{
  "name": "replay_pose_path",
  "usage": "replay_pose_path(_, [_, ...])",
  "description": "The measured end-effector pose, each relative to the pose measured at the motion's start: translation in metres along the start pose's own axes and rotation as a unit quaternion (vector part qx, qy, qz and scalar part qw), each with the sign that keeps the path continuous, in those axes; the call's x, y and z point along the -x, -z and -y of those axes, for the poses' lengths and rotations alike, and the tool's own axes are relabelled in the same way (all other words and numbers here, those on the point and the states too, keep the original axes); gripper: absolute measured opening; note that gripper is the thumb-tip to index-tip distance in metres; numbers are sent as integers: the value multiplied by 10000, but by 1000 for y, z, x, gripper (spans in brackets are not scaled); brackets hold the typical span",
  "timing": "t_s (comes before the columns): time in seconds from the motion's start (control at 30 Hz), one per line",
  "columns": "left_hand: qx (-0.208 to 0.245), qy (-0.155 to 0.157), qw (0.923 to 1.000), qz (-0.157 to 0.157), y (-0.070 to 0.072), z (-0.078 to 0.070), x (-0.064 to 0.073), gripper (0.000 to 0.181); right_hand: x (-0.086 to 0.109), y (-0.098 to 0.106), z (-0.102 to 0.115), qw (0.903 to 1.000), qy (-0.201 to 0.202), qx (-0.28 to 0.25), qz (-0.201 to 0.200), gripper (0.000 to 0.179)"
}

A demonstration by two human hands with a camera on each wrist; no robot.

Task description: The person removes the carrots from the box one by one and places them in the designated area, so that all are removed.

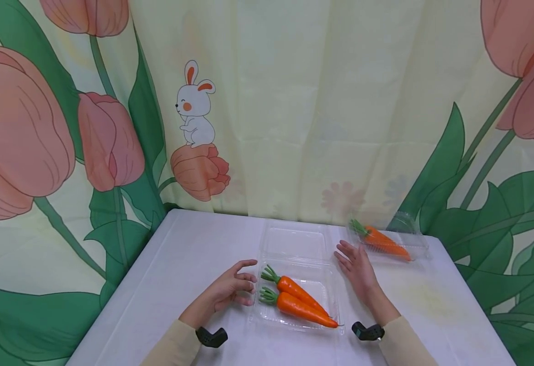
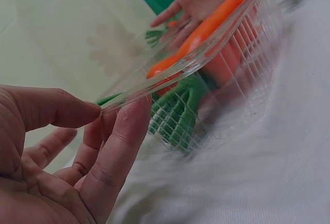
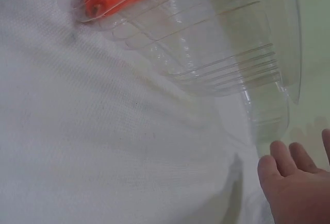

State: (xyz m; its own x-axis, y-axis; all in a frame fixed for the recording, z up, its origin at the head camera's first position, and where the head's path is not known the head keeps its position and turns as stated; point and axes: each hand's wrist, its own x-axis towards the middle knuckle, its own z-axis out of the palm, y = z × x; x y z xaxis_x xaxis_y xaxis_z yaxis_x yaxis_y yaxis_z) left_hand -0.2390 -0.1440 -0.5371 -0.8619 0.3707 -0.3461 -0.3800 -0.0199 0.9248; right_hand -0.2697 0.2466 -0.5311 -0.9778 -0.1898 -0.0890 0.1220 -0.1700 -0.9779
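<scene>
Nearest are the beige sleeves (image 1: 173,345), with black wrist devices (image 1: 211,337) just in front of the clear box (image 1: 320,284), one toward its left side and one toward its right. This clear box lies open on the white-covered counter (image 1: 157,284). Inside it are two orange carrots, side by side, their green tops toward its left side: the front carrot (image 1: 300,306), whose thin tip reaches the box's near right corner, and the rear carrot (image 1: 294,288), lying close against it.

At the clear box's left side is the left hand (image 1: 231,288), its fingers bent and spread; in the left wrist view the thumb and one finger meet the box's rim, but I cannot tell whether they pinch it. Just beyond its right side is the right hand (image 1: 358,269), fingers extended, a little apart, holding nothing.

Behind the clear box its lid (image 1: 294,241) lies folded back. Farther, behind and to the right of the clear box, sits a second box (image 1: 419,247), also clear, with another carrot (image 1: 381,240) in it. Farthest, behind everything around the clear box, hangs a pale curtain (image 1: 285,101) printed with tulips and a white rabbit.
</scene>
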Motion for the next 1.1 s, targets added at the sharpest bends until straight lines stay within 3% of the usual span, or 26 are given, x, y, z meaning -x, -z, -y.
replay_pose_path(0.17, [34, -36, 10000, 5, 0, -1, 1, 75, 1, 1, 3, 9998, 89, 109, -156, 83])
replay_pose_path(0.37, [-1, -47, 10000, -22, -2, -2, 0, 74, 8, -5, 7, 9980, 191, 401, -448, 69])
replay_pose_path(0.67, [-25, -10, 10000, 18, -1, -2, 3, 74, 25, -37, 31, 9869, 285, 1538, -394, 53])
replay_pose_path(0.87, [-89, 17, 9999, 60, 1, -4, 3, 74, 38, -56, 41, 9628, 271, 2687, -89, 40])
replay_pose_path(1.1, [-90, -1, 9999, 85, 3, -3, 2, 72, 57, -80, 48, 9185, 169, 3946, 188, 28])
